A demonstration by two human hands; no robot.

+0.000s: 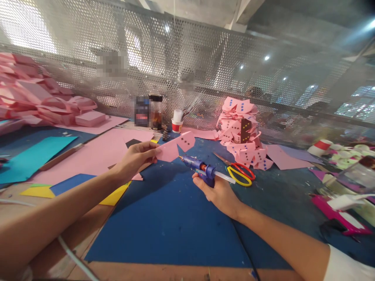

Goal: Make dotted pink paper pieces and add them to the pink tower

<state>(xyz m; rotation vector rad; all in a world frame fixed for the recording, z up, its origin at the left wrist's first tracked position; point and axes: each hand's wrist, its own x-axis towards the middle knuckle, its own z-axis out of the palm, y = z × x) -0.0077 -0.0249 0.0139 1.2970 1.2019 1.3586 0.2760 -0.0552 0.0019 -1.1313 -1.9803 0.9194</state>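
Observation:
My left hand pinches one end of a folded pink paper piece that carries small dark squares on its far flap. In my right hand is a blue hot glue gun, its nozzle pointing left, close to the edge of the pink paper. A clear glue stick sticks out of the gun's back. Whether the nozzle touches the paper I cannot tell. Both hands are above a dark blue sheet. Scissors with red and yellow handles lie just beyond my right hand.
A stack of dotted pink paper pieces stands behind the scissors. More pink paper shapes are heaped at far left. A jar and a cup stand before the perforated metal screen. The gun's black cord runs toward the front edge.

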